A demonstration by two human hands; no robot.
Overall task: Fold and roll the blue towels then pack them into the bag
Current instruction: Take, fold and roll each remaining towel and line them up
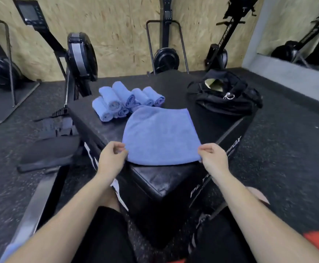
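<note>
Flat on the black box, the open blue towel lay spread with its near edge running left to right, drooping slightly over the box's near corner. Its far edge almost reached the rolled towels. The left hand pinched the near left corner between thumb and curled fingers, and the right hand pinched the near right corner likewise. The rolls sat heaped at the far left of the box, their long axes slanting from far left to near right, spiral ends facing near. The black bag stood at the far right, its mouth gaping upward.
</note>
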